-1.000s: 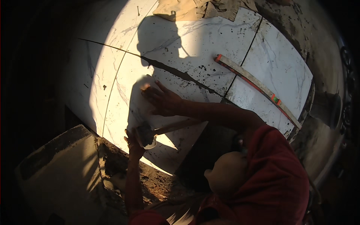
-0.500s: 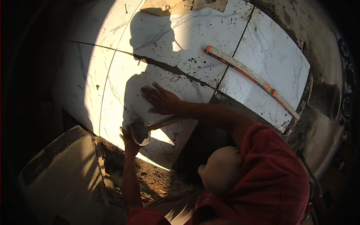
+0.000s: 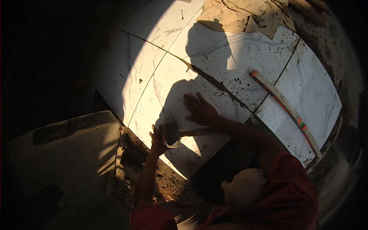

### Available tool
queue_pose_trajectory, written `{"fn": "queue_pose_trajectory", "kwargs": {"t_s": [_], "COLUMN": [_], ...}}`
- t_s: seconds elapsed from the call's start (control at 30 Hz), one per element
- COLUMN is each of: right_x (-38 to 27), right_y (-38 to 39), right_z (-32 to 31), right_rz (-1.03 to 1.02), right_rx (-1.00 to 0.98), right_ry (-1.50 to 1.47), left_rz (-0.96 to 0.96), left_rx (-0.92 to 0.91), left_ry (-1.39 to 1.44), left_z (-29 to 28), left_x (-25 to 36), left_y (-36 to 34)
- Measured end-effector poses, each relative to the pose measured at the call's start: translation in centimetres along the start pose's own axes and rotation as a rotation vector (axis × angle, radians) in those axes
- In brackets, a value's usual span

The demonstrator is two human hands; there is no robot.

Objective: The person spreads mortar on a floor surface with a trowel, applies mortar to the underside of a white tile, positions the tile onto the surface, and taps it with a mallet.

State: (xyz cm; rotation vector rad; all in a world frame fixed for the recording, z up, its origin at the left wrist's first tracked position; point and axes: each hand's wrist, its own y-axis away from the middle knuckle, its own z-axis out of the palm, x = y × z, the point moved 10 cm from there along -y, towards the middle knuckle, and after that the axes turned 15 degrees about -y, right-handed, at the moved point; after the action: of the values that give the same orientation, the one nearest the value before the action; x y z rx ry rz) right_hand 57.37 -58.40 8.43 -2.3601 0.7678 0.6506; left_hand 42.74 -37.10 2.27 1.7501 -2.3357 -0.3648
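Note:
My right hand [image 3: 200,110] lies flat, fingers spread, on a white marble-look tile [image 3: 153,97] with grey veins. Just left of a mallet [image 3: 171,132], my left hand [image 3: 156,143] rests at the tile's near edge with its fingers apart; the mallet's head partly covers it. That mallet has a dark head with a pale lower end. Its wooden handle runs right along the tile and passes behind my right forearm. A dark, uneven gap [image 3: 212,80] separates this tile from the one beyond.
A spirit level [image 3: 287,106] with red edging lies across two tiles at the right. Crumpled tan sheeting [image 3: 237,17] sits at the far side. Loose soil [image 3: 140,159] borders the near tile edge, beside a concrete slab [image 3: 73,153]. My shadow falls over the tiles.
The whole view has shifted, so the tiles, level and hands appear farther right, and more tan sheeting shows. Both hands keep about the same places on the tile, and the mallet stays beside the left one.

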Motion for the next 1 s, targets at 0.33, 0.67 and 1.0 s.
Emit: {"fn": "queue_pose_trajectory", "kwargs": {"t_s": [0.33, 0.67, 1.0], "right_x": [0.2, -0.8, 2.2], "right_y": [0.6, 0.4, 0.3], "right_z": [-0.4, -0.5, -4.9], "right_rz": [-0.029, -0.082, 0.209], "right_rx": [0.068, 0.106, -0.257], "right_ry": [0.018, 0.007, -0.395], "left_rz": [-0.152, -0.168, -0.234], "left_rx": [-0.181, -0.104, -0.184], "left_ry": [0.087, 0.197, 0.181], "left_z": [1.0, 0.0, -0.5], "left_x": [-0.4, -1.2, -2.5], "left_y": [-0.1, 0.5, 0.3]}}
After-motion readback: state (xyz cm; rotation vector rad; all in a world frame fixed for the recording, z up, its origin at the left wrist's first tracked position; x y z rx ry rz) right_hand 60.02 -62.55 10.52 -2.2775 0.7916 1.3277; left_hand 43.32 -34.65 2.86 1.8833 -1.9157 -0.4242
